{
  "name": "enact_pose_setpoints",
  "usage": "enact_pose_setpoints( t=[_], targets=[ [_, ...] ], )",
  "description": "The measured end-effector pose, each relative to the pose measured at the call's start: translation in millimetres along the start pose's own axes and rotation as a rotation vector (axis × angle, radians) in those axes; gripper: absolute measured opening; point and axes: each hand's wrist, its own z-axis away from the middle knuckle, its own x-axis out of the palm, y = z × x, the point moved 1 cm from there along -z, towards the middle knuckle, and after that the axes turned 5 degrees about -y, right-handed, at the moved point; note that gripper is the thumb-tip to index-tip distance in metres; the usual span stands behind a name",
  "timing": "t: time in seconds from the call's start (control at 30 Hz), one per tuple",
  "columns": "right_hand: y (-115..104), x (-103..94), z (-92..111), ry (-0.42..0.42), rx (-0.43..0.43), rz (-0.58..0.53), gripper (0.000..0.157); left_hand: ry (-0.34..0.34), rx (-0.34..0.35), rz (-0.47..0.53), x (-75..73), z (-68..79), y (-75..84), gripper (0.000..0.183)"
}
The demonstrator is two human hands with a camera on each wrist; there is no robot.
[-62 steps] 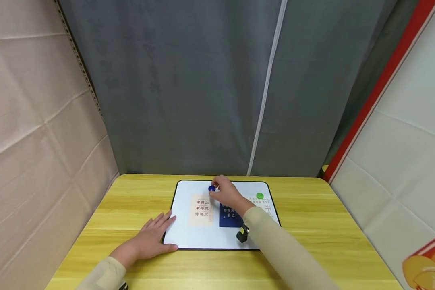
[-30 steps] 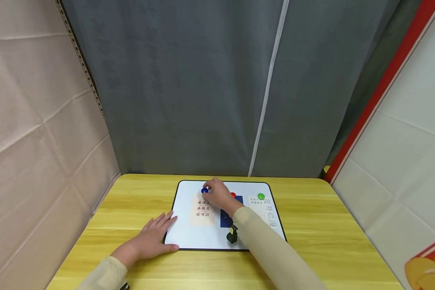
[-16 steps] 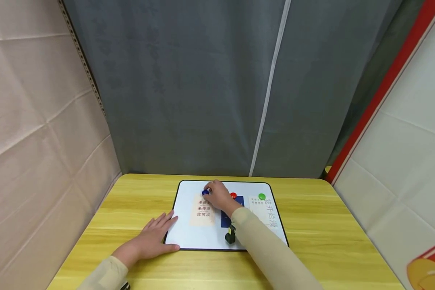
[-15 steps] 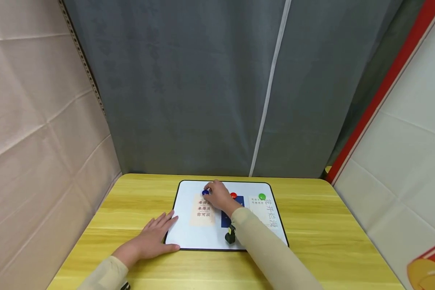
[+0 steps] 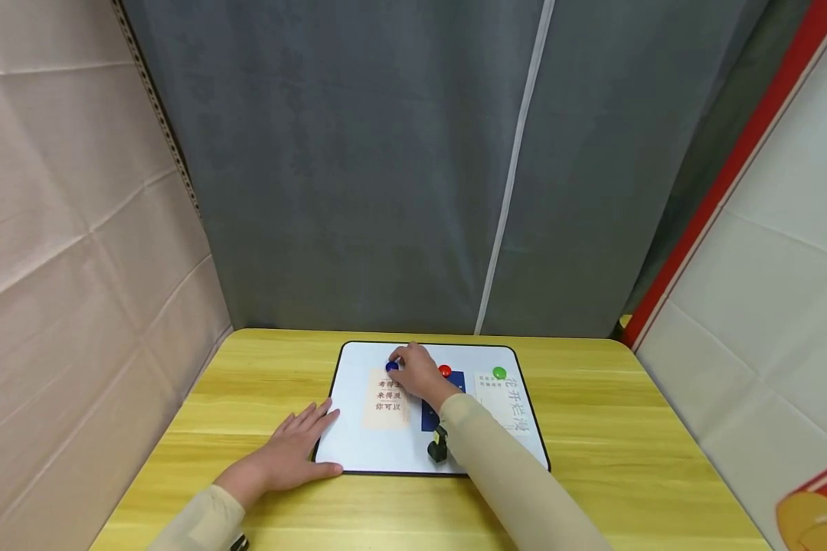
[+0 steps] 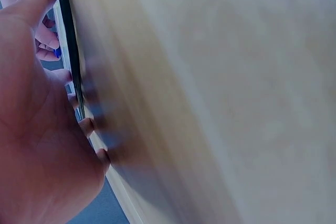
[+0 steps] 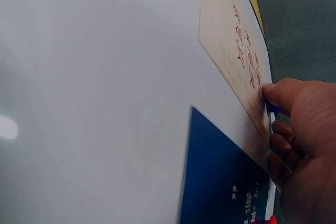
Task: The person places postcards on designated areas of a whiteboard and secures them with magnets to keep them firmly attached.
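Note:
My right hand pinches a blue round magnet between thumb and fingers, at the top edge of a beige card with red lettering. The card lies on a white magnetic board with a black rim. In the right wrist view, the thumb presses close to the card's lettered end, and the blue magnet shows under it. My left hand rests with fingers spread along the board's left edge, its thumb at the near left corner. The left wrist view shows these fingertips at the rim.
A navy card with a red magnet at its top lies right of the beige card, partly under my right wrist. Farther right is a pale card with a green magnet. A grey curtain hangs behind the yellow wooden table.
Over about two seconds my right hand has brought the blue magnet left and slightly down to the beige card's top, uncovering the red magnet. Lately it barely moves. The left hand stays put.

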Motion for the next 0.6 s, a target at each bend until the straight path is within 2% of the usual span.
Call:
enact_pose_setpoints(
  t=[0.17,0.37,0.47,0.6],
  targets=[
    [0.6,0.8,0.4,0.000,0.001,-0.002,0.027,-0.003,-0.003,0.002,0.2,0.5,0.0,0.109],
    [1.9,-5.0,2.0,-0.008,0.014,0.028,0.039,0.002,0.004,-0.001,-0.5,0.0,0.0,0.109],
    [1.8,-18.8,12.4,-0.006,-0.020,0.030,0.042,-0.004,0.007,0.003,-1.7,-0.6,-1.7,0.109],
    [9.3,-51.6,37.9,0.016,-0.085,0.018,0.042,0.001,0.012,0.046,-7.3,-1.1,-6.3,0.103]
  ],
)
